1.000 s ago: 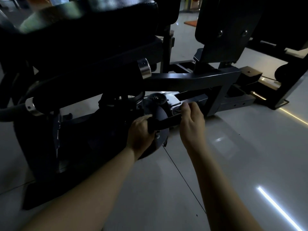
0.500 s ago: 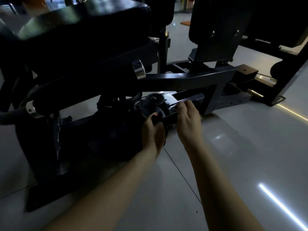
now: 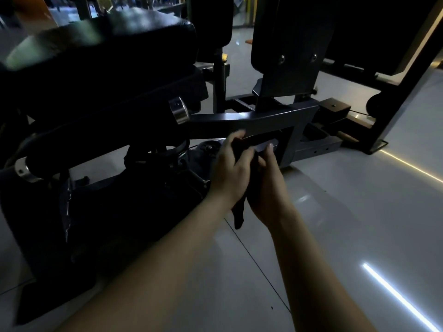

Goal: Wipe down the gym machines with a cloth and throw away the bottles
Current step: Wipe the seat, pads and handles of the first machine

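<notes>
A: hands status?
B: left hand [image 3: 230, 171] and right hand [image 3: 269, 188] both clenched on the cloth [image 3: 239, 215], pressed together.
A: cloth location?
B: bunched between the palms, dark tail hanging below the wrists. Low beside the gym machine [image 3: 251, 121], under its grey crossbar, above the floor [image 3: 335, 236].

Site: commercial gym, indoors, lighting running dim. At ctr-left a gym machine [image 3: 251, 121] is standing on a dark steel box-section frame. Black padded seat [image 3: 100, 51] sitting on top, vinyl catching some glare. Chrome collars [image 3: 178, 111] glinting on the padded arm. Upright back pad [image 3: 287, 44] w/ two bolt heads rising behind. More equipment frames [image 3: 395, 92] lining up at rt & in bkgd. Pale glossy floor tiles [image 3: 335, 236] running throughout, reflecting lights as bright lines.
</notes>
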